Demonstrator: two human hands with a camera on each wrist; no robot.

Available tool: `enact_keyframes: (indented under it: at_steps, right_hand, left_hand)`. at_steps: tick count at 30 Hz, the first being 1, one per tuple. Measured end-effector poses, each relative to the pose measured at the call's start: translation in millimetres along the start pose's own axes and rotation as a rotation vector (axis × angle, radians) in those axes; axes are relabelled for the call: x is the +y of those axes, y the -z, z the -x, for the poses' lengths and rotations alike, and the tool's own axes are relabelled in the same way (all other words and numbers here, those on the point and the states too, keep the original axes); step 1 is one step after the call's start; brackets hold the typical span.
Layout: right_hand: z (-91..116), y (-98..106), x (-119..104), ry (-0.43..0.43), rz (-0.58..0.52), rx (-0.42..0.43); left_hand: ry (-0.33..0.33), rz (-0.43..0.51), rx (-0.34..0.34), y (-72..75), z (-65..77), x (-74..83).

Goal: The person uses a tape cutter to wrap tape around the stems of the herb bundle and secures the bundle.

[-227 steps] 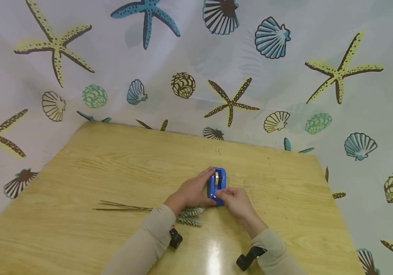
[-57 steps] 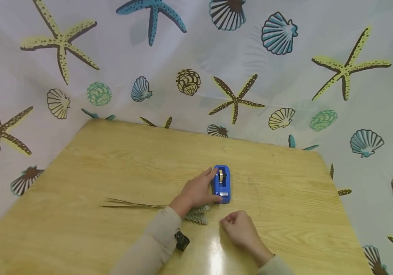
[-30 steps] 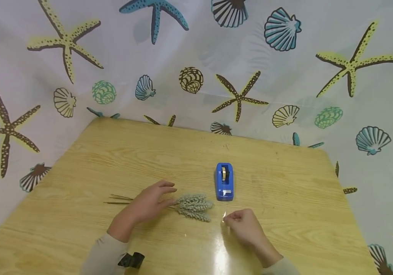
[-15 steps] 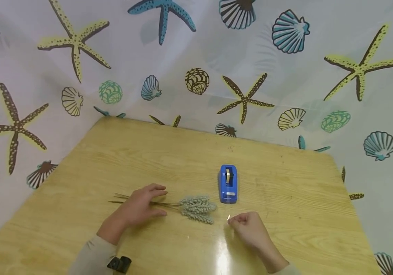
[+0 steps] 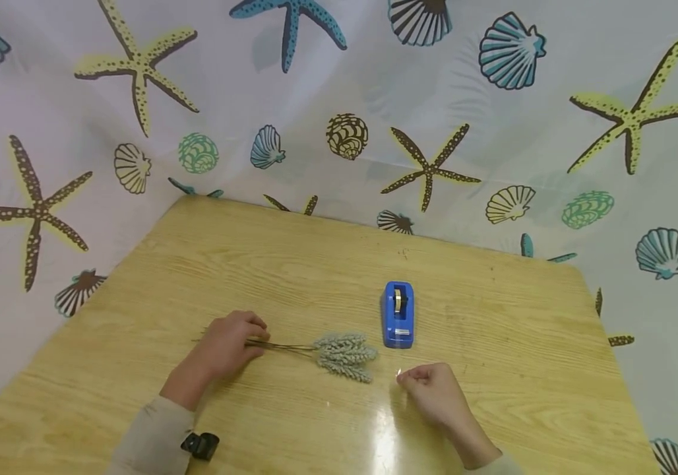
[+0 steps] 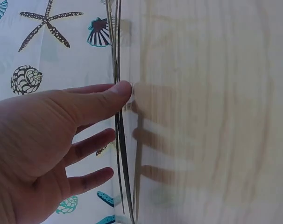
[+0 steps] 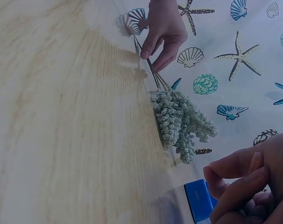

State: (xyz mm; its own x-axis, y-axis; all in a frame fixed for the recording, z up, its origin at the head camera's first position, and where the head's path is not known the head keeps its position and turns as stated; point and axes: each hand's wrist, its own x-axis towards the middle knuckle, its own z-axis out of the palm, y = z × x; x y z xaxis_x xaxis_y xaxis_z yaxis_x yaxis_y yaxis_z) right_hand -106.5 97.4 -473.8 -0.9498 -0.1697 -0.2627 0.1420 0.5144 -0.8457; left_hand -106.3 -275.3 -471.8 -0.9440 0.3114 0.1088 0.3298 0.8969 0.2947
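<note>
Left grip [image 5: 229, 344] pinches one flower bunch [image 5: 343, 355] by its stems [image 5: 288, 347].
The fluffy tops [image 7: 172, 119] lie near the right grip [image 5: 435, 390], which pinches one clear tape strip [image 5: 398, 373]; one blue tape holder [image 5: 399, 323] sits just beyond.

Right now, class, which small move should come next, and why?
Probably bring the right hand to the stems and lay its strip, seemingly clear tape, across them: the left hand pinches those stems, while the strip, held near the blue tape dispenser, does not touch them yet.
</note>
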Motion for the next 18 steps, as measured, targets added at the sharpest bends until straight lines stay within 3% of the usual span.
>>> enact_keyframes:
  at_steps: [11,18]
  right_hand:
    - [0.1,4.0,3.1,-0.017,-0.032,-0.006]
    - [-2.3,6.4,8.1,-0.037,-0.103,-0.047]
  left_hand:
    - [0.064,-0.043,0.003,-6.3,-4.1,3.4]
    - [0.06,0.053,-0.017,-7.2,-2.4,7.0]
